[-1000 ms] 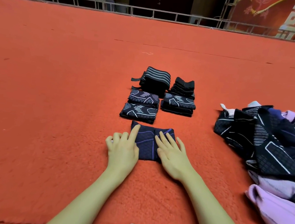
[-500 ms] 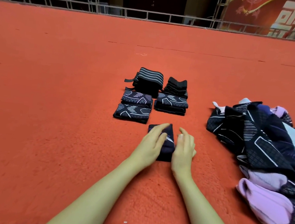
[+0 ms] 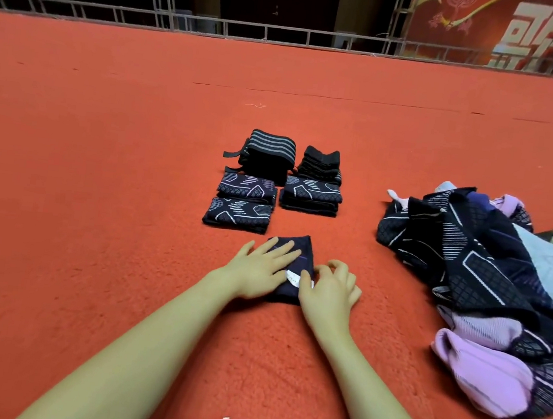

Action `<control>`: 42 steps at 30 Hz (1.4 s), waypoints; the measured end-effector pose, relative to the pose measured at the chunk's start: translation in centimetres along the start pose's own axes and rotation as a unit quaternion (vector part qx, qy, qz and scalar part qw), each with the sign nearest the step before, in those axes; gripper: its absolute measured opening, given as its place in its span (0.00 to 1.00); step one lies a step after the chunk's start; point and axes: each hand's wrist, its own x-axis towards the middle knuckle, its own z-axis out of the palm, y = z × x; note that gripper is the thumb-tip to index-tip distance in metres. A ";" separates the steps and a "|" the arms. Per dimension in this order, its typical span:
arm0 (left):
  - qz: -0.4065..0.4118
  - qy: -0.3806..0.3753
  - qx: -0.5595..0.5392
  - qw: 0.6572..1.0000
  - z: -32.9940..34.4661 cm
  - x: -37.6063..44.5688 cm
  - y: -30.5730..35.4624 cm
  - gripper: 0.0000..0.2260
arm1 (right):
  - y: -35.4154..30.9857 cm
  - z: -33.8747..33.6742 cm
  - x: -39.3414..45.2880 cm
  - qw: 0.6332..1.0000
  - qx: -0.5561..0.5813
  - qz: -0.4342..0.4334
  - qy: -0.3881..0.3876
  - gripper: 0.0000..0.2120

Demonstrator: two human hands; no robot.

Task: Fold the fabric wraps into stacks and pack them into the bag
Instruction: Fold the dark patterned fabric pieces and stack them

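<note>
A dark navy folded wrap (image 3: 298, 260) lies on the red carpet in front of me, a white label showing near its right edge. My left hand (image 3: 261, 269) presses flat on its left half with straight fingers. My right hand (image 3: 329, 289) sits at its right edge, fingers curled, thumb and fingertips pinching the fabric by the label. Beyond it stand folded stacks: two patterned navy ones (image 3: 238, 215) at left, another (image 3: 311, 196) at right, a striped black bundle (image 3: 269, 151) and a black stack (image 3: 320, 162) behind. No bag is clearly visible.
A loose heap of unfolded navy, lilac and pale blue fabric (image 3: 489, 268) lies to the right. A metal truss rail (image 3: 288, 35) runs along the carpet's far edge, with a red banner (image 3: 512, 29) behind it at the right.
The wrap was spread wide under both hands, then folded in half to a narrow packet. My left hand now lies flat on it and my right hand pinches its right edge.
</note>
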 end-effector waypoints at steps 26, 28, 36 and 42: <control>0.080 0.503 0.035 0.860 -5.1 0.5 -8.7 0.08 | -7.4 0.2 7.5 0.943 0.138 -0.283 0.106 0.14; 0.093 0.531 0.047 0.841 -5.5 1.1 -9.3 0.06 | -7.4 0.7 8.6 0.942 0.125 -0.293 0.108 0.19; 0.094 0.597 0.113 0.789 -7.6 4.0 -11.9 0.08 | -9.2 2.0 13.5 0.917 0.119 -0.331 0.187 0.11; 0.067 0.579 0.178 0.793 -8.7 7.5 -15.3 0.06 | -10.6 4.3 18.6 0.894 0.039 -0.376 0.240 0.11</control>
